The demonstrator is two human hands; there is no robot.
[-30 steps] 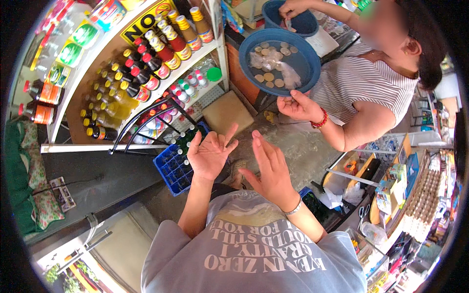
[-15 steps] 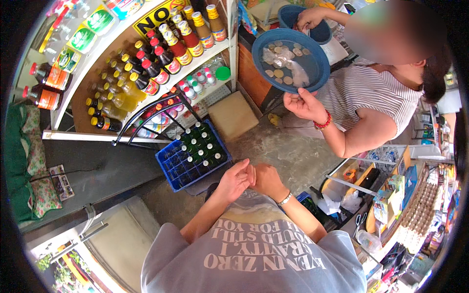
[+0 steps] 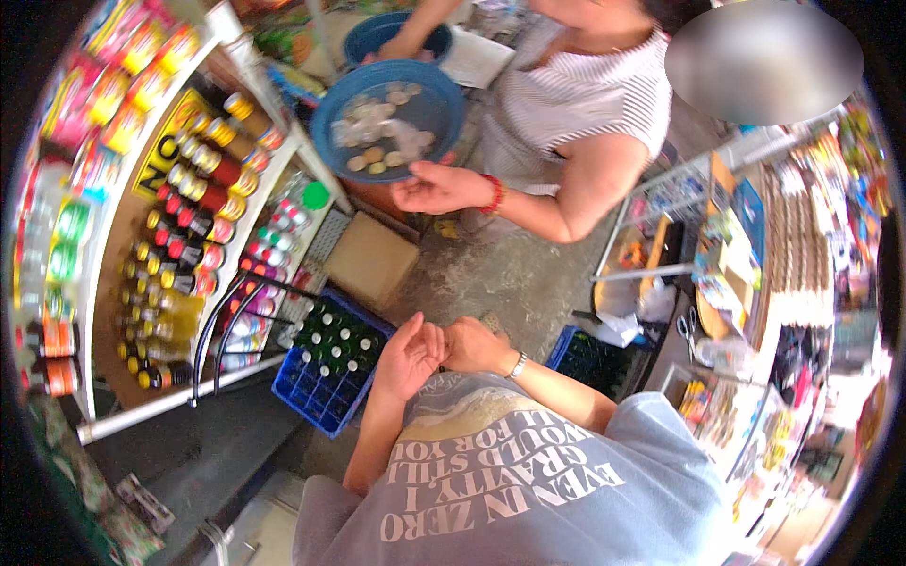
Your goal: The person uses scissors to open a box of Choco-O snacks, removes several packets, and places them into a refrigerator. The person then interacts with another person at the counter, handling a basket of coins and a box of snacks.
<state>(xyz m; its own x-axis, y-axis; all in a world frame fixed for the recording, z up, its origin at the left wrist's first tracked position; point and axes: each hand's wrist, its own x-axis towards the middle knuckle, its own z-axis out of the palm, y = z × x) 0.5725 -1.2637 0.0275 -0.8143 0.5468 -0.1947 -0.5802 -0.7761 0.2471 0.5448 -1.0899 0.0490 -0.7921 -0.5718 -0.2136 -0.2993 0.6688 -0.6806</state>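
My left hand is held in front of my shirt, palm partly turned up, thumb stretched out and fingers loosely bent. Its fingertips touch my right hand, which is closed with its back showing; whatever may be inside is hidden. A silver watch or bracelet circles my right wrist. Beyond my hands, a co-worker's hand with a red beaded bracelet grips the rim of a round blue tray holding coins and clear plastic. That person's other hand reaches into a blue tub.
A blue crate with green bottles stands left of my hands, beside a black metal frame. Shelves of sauce bottles line the left. At right are another crate, scissors and stacked egg trays.
My view has turned to the right, so the shelves, crate and co-worker sit farther left. My hands stay together in front of me. The co-worker still holds the tray.
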